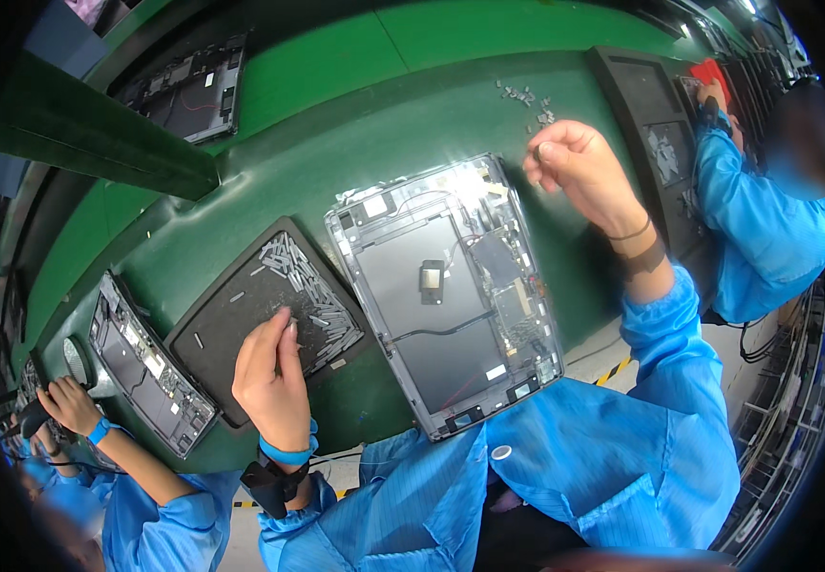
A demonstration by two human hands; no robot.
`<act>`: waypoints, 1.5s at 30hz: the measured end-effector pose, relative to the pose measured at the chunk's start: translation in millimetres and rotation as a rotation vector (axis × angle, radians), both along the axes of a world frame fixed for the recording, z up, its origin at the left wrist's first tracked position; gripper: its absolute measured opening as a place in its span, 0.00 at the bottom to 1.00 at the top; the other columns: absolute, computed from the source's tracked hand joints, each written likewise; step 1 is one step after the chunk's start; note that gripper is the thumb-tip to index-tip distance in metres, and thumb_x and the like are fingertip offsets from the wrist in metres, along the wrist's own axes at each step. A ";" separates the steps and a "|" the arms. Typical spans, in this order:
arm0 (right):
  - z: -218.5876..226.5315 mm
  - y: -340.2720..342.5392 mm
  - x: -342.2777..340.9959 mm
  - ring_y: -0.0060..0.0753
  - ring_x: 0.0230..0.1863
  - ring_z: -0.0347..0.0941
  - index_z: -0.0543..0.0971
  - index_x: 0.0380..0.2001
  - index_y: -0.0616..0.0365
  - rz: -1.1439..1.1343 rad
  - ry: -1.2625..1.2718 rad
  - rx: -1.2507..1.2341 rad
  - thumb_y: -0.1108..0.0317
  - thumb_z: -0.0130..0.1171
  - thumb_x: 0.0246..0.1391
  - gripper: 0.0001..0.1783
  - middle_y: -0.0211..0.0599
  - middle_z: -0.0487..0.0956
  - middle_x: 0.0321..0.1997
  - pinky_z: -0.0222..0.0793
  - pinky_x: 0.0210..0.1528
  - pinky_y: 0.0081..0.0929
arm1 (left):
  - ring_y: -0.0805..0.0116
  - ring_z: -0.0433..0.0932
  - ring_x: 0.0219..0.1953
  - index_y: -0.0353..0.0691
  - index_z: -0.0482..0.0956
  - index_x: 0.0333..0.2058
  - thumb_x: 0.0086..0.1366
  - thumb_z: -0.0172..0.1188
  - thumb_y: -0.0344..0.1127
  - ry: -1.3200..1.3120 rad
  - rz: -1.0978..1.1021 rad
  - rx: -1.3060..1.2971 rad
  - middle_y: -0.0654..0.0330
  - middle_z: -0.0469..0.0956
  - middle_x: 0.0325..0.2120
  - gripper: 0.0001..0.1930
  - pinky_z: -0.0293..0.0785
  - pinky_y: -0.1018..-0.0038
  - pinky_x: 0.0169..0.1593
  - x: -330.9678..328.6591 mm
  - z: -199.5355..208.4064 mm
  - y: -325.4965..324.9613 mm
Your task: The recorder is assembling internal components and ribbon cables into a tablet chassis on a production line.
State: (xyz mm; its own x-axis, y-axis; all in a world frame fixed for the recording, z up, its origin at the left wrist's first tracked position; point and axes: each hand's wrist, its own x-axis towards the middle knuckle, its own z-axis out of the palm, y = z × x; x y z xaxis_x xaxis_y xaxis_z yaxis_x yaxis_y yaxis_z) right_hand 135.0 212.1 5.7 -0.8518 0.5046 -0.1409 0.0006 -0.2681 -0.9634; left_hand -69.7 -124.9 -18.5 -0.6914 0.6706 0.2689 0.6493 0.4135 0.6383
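In front of me lies an opened tablet housing (427, 334), its inside up, with circuit boards and cables along its right side. A small dark rectangular piece with a pale centre (432, 282) rests on its middle. My left hand (274, 386) hovers over the near part of a black foam tray (212, 329), thumb and fingertips pinched; what they hold, if anything, is hidden. Many grey strips (312, 291) lie in that tray. Beyond the housing's far right corner, my right hand (584, 176) is raised, pinching a tiny dark piece, near scattered small grey pieces (527, 98).
To the left lies another opened tablet (150, 362), beside a co-worker's hand (71, 405). A green post (98, 124) rises at the far left, with another open device (188, 91) behind it. On the right, a black tray (637, 143) stands before another person in blue.
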 end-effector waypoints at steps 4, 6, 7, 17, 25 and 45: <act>5.2 -6.2 -29.0 0.19 0.34 0.75 0.81 0.38 0.64 -0.034 -0.127 0.328 0.68 0.62 0.58 0.09 0.32 0.81 0.34 0.71 0.35 0.17 | 0.63 0.80 0.32 0.34 0.83 0.39 0.58 0.61 0.20 -0.303 0.073 0.174 0.52 0.81 0.32 0.10 0.75 0.72 0.38 28.6 30.8 7.0; -1.0 -7.0 -21.3 0.17 0.33 0.74 0.82 0.33 0.63 -0.118 -0.186 0.663 0.69 0.64 0.56 0.07 0.30 0.80 0.34 0.70 0.36 0.18 | 0.63 0.81 0.32 0.34 0.83 0.39 0.58 0.62 0.21 -0.325 -0.082 0.214 0.52 0.81 0.32 0.10 0.75 0.73 0.39 39.9 24.2 38.1; 6.4 -11.1 -28.5 0.19 0.32 0.74 0.83 0.31 0.62 -0.079 -0.263 0.838 0.70 0.65 0.53 0.06 0.30 0.78 0.32 0.71 0.36 0.19 | 0.63 0.81 0.32 0.34 0.84 0.38 0.58 0.63 0.21 -0.357 -0.098 0.235 0.52 0.81 0.32 0.09 0.75 0.73 0.39 45.7 25.9 45.1; 8.2 -27.1 -42.5 0.19 0.28 0.73 0.82 0.31 0.61 -0.063 -0.285 0.955 0.72 0.65 0.50 0.05 0.30 0.76 0.28 0.70 0.31 0.19 | 0.59 0.81 0.33 0.35 0.83 0.39 0.56 0.63 0.20 -0.413 -0.184 0.292 0.52 0.81 0.32 0.11 0.76 0.71 0.38 62.6 12.5 68.2; 4.0 -30.4 -39.3 0.14 0.25 0.70 0.80 0.35 0.62 -0.120 -0.433 0.512 0.70 0.61 0.53 0.08 0.27 0.77 0.26 0.68 0.26 0.19 | 0.59 0.81 0.33 0.34 0.83 0.38 0.55 0.64 0.20 -0.381 -0.178 0.288 0.53 0.81 0.31 0.11 0.76 0.71 0.39 64.4 12.2 70.3; 17.4 -38.7 -40.4 0.36 0.24 0.73 0.82 0.31 0.61 -0.214 -0.315 1.065 0.74 0.65 0.48 0.05 0.38 0.76 0.28 0.69 0.28 0.30 | 0.71 0.78 0.30 0.33 0.82 0.43 0.61 0.61 0.21 -0.308 -0.170 0.281 0.54 0.80 0.34 0.11 0.74 0.77 0.34 65.4 7.4 69.5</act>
